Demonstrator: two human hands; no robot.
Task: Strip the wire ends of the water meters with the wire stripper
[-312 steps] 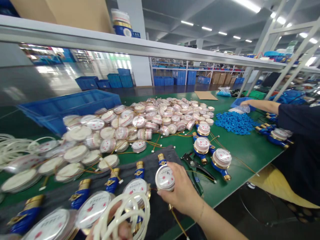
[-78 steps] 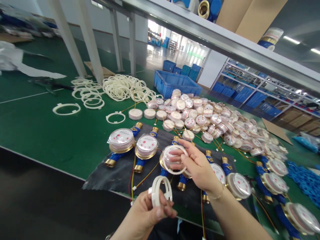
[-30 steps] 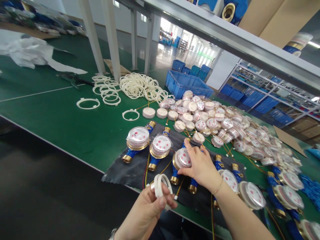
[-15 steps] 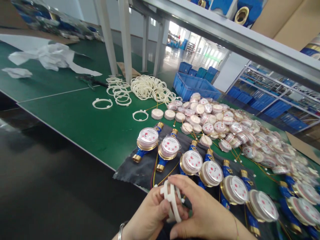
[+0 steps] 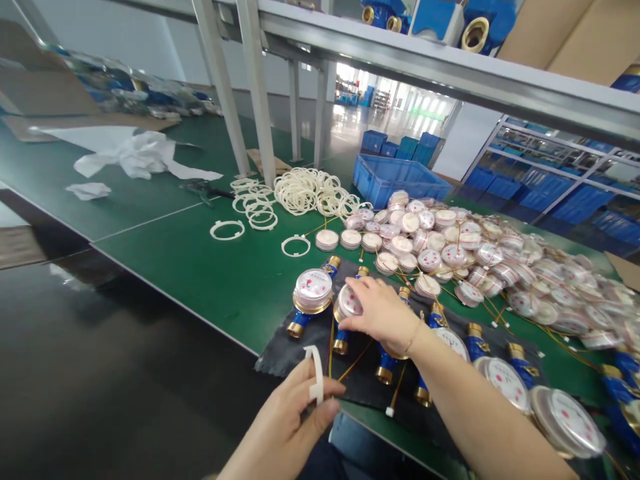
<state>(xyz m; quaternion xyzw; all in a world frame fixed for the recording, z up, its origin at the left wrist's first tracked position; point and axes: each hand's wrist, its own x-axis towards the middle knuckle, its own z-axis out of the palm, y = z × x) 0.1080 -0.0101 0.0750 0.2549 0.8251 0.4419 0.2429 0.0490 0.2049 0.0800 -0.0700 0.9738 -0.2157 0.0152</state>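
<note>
Green-topped counter point(image 5: 190, 267), long, matte, with a pale seam line across it; dark glossy floor point(image 5: 75, 373) alongside. Dark grey cloth mat point(image 5: 295, 350) at the near edge, carrying a row of blue-bodied, brass-ended water meters with white dials point(image 5: 311, 293). Left hand point(image 5: 285, 423): grip pinched shut on a white plastic ring point(image 5: 316, 373), held edge-on above the mat's near edge. Right hand point(image 5: 380, 313): fingers spread and pressed on the dial of the second meter point(image 5: 347, 303) in the row; whether the grip closes round it cannot be told. Behind the mat, a wide heap of loose white round dial units with yellow leads point(image 5: 450, 250); to its left, a pile of cream rings point(image 5: 310, 190) and single rings lying flat. Blue plastic crate point(image 5: 395, 180) beyond. Crumpled white sheeting point(image 5: 135, 153) at far left. Grey metal shelf point(image 5: 450, 67) overhead on slanted posts; factory hall with stacked blue bins behind.
</note>
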